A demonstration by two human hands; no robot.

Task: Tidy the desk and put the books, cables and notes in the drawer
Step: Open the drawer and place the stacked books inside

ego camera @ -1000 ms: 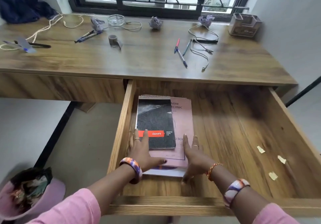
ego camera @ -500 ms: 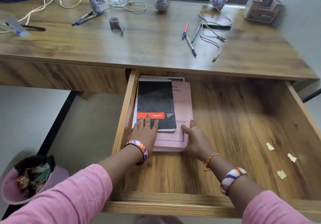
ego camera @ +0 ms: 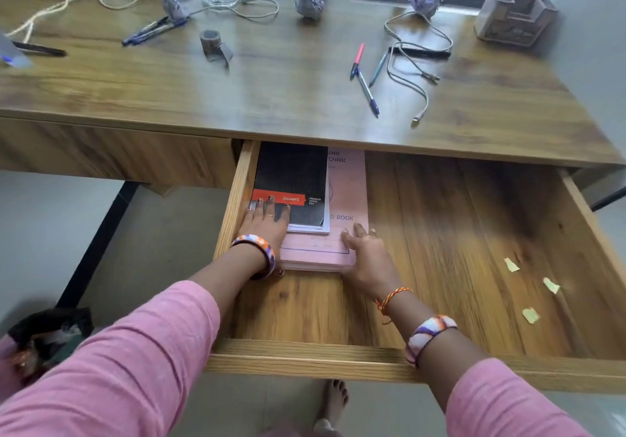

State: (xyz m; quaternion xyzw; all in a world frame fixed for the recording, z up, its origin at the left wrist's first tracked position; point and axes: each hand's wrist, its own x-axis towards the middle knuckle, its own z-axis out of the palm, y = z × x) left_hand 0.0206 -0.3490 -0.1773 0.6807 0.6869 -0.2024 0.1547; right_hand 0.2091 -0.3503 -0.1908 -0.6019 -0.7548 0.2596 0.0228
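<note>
Wood-grain desk (ego camera: 271, 97) and drawer (ego camera: 440, 233) — smooth, faintly glossy.

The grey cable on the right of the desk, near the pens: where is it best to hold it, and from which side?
Probably at the loops of the grey cable, coming from above. It lies flat and loose on the desk, so pinching the bunched loops near the black stick should gather most of it at once, and the plug end would trail behind. The pens lie just left; approach from the right.
</note>
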